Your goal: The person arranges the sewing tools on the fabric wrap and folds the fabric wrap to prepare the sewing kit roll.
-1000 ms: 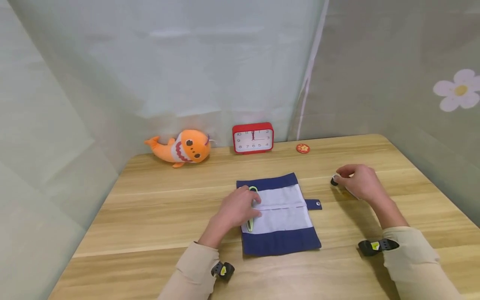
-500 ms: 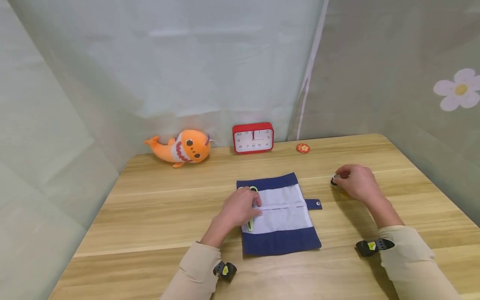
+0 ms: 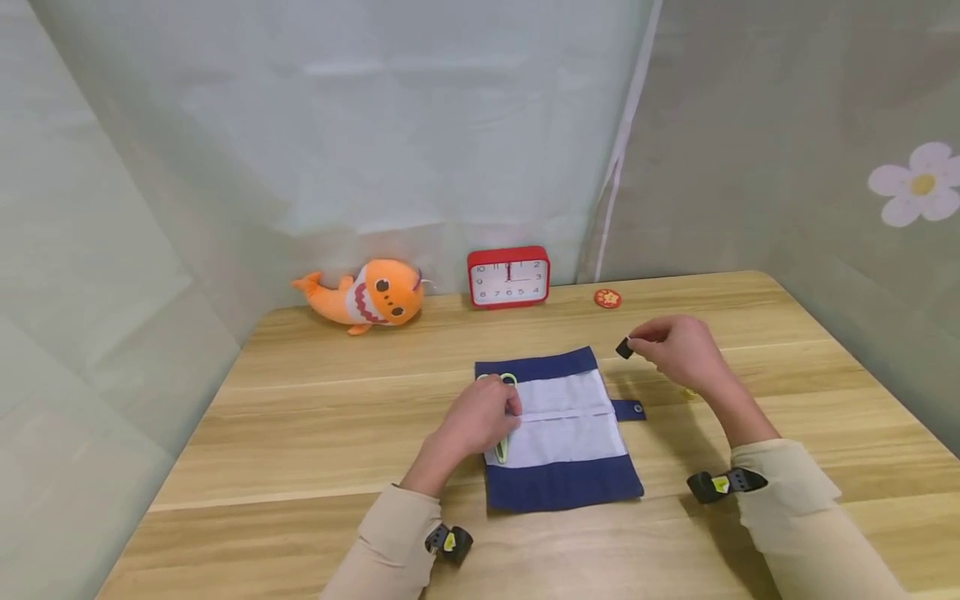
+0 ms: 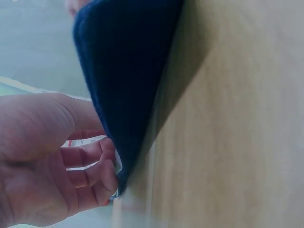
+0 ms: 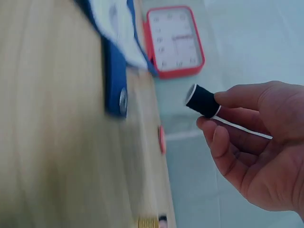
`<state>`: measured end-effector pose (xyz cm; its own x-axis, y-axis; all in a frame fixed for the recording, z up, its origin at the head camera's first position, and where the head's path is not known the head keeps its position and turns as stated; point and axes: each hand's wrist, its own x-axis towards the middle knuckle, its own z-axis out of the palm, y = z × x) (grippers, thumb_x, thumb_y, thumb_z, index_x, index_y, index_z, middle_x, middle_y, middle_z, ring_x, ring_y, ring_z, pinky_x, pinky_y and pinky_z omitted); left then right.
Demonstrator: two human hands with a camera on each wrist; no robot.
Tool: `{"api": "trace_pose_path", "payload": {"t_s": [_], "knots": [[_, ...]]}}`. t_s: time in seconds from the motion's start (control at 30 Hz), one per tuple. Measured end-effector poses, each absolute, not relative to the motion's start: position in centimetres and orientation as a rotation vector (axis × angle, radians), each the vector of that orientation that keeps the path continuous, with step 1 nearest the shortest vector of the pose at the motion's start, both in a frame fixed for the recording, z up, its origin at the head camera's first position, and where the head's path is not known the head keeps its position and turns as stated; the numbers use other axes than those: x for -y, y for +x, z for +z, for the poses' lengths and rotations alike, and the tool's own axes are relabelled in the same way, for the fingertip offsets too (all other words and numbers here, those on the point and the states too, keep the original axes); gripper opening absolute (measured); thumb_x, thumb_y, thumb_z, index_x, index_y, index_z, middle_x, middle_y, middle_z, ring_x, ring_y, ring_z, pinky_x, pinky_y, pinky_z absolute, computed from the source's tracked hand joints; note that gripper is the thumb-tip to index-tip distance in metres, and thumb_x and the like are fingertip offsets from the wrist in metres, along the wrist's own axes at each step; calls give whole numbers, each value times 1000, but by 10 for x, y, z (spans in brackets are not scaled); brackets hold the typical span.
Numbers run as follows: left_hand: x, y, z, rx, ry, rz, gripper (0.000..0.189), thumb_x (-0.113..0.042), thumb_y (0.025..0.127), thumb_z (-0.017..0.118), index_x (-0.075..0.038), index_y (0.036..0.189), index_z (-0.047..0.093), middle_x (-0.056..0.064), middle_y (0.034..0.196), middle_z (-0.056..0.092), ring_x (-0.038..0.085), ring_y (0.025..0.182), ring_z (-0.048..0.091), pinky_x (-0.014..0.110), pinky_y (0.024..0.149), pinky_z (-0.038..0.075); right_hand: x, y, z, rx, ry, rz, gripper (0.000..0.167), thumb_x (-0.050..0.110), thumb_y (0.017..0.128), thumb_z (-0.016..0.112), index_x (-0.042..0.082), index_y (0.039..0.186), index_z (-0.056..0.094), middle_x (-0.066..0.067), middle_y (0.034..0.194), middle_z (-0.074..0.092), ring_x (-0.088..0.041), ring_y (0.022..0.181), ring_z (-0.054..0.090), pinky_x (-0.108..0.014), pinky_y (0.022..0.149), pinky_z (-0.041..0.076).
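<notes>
Between thumb and fingers, my right hand (image 3: 686, 354) pinches a small black thread spool (image 3: 624, 348) above the table; its white rim shows in the right wrist view. A navy fabric roll (image 3: 562, 483) with a pale lining lies unfolded, its snap tab (image 3: 630, 409) pointing right. Light-green scissors (image 3: 502, 450) lie along its left side. Over them rests my left hand (image 3: 476, 417), fingers loosely bent and thumb near the index finger. In the left wrist view its fingertips (image 4: 107, 178) touch the roll's edge; the hand partly covers the scissors.
An orange shark plush (image 3: 367, 293), a red alarm clock (image 3: 508, 277) and a round red badge (image 3: 607, 298) stand or lie along the table's back edge. A small gold-coloured ridged object (image 5: 148, 222) sits on the wooden table (image 3: 300, 467) near my right forearm.
My right hand has lifted the black thread spool and carried it left towards the fabric roll. The left hand stays in place; its index finger and thumb have drawn a little closer together.
</notes>
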<state>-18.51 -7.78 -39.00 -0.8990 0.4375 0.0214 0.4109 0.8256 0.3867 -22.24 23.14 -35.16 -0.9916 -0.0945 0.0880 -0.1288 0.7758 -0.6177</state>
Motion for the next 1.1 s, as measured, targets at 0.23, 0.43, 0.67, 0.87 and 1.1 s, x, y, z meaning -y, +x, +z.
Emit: {"api": "trace_pose_path", "payload": {"t_s": [0.23,0.43,0.67,0.87,1.1], "knots": [[78,-184,-387,-2909,678,610,4,-9,92,79,-9,88,76,4,90,65,21,90,57,38,88,52,-207,-227,-351,2912,227,1150,27,21,100,71,2,118,78,-21,105,78,-29,81,72,-30,66,56],[77,-183,-387,-2901,667,612,4,-10,93,79,-6,91,77,5,92,66,21,92,58,39,91,53,-192,-230,-354,2913,246,1213,22,19,99,73,3,112,79,-16,92,77,-25,75,68,-30,65,55],[78,-183,-386,-2889,645,617,4,-9,94,77,-6,96,79,4,94,67,20,93,58,38,92,53,-177,-233,-359,2908,297,1343,18,15,99,73,1,108,79,-11,85,75,-28,77,70,-34,65,59],[78,-184,-386,-2883,643,631,4,-7,96,75,-7,96,79,5,94,67,20,93,58,39,93,53,-165,-233,-363,2920,332,1488,15,13,99,73,0,105,77,-14,88,75,-23,74,70,-37,66,63],[79,-184,-386,-2869,647,641,7,-7,98,72,-7,96,79,5,94,66,21,94,58,40,93,53,-147,-229,-369,2965,474,1662,14,13,99,72,0,103,74,-16,94,73,-23,79,71,-36,71,64]]}}
